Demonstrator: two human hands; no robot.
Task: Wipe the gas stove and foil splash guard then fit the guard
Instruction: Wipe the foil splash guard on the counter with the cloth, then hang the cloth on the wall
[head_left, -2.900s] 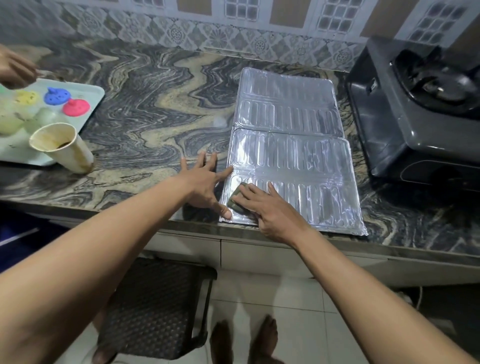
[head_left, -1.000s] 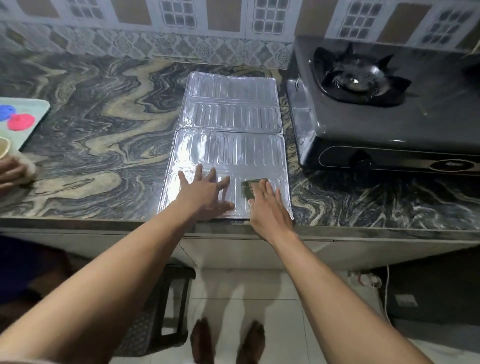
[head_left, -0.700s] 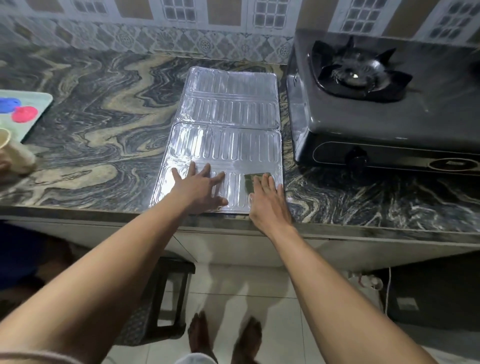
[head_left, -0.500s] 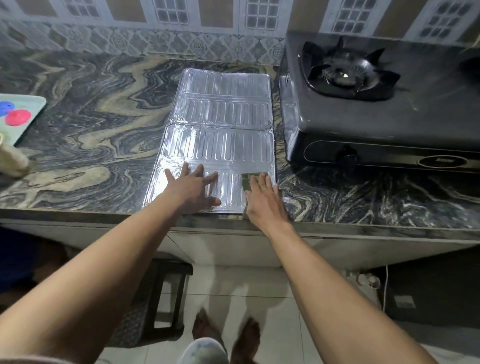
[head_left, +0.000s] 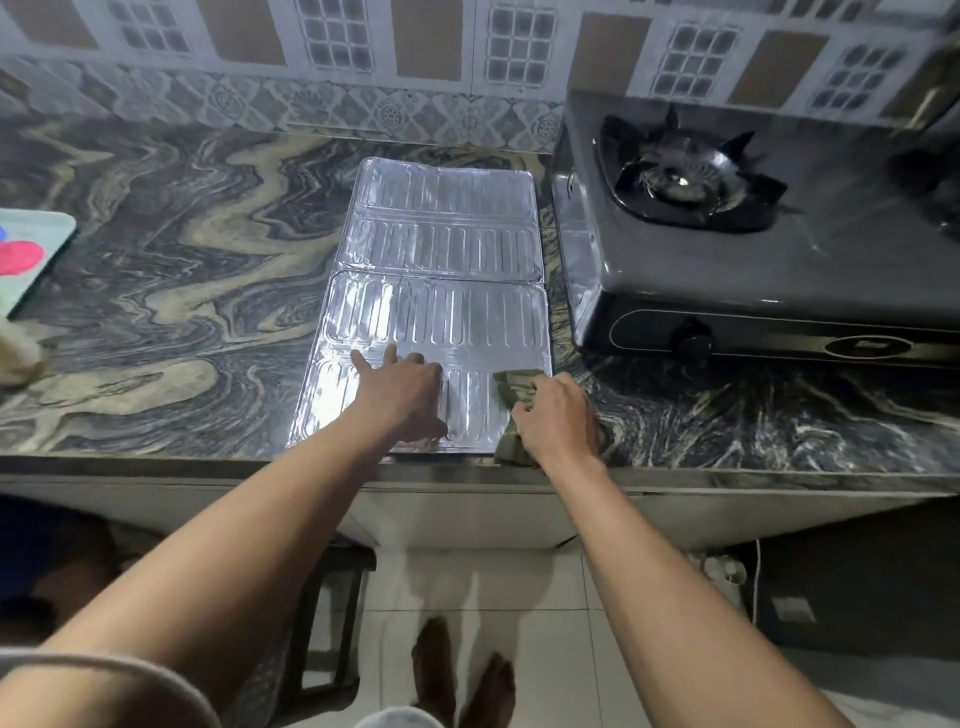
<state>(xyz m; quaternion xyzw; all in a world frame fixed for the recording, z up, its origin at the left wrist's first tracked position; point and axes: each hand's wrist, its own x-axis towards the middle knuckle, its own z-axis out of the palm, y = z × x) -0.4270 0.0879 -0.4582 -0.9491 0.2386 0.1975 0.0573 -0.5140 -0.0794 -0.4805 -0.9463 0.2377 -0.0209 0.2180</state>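
A silver ribbed foil splash guard (head_left: 441, 270) lies flat on the marble counter (head_left: 166, 291), its near edge at the counter's front. My left hand (head_left: 402, 397) presses flat on the guard's near panel, fingers spread. My right hand (head_left: 556, 421) grips a green cloth (head_left: 514, 387) at the guard's near right corner, fingers curled round it. The black gas stove (head_left: 727, 275) stands just right of the guard, with a burner (head_left: 680, 176) on top.
A pale tray (head_left: 36, 249) with a red lid lies at the counter's left edge, and a cup (head_left: 15, 353) sits below it. A tiled wall backs the counter. A dark stool (head_left: 327, 623) stands on the floor under the counter edge, near my bare feet.
My right hand, which lay flat on the cloth, has curled round it and bunched it at the guard's right corner. The left hand stays pressed on the foil.
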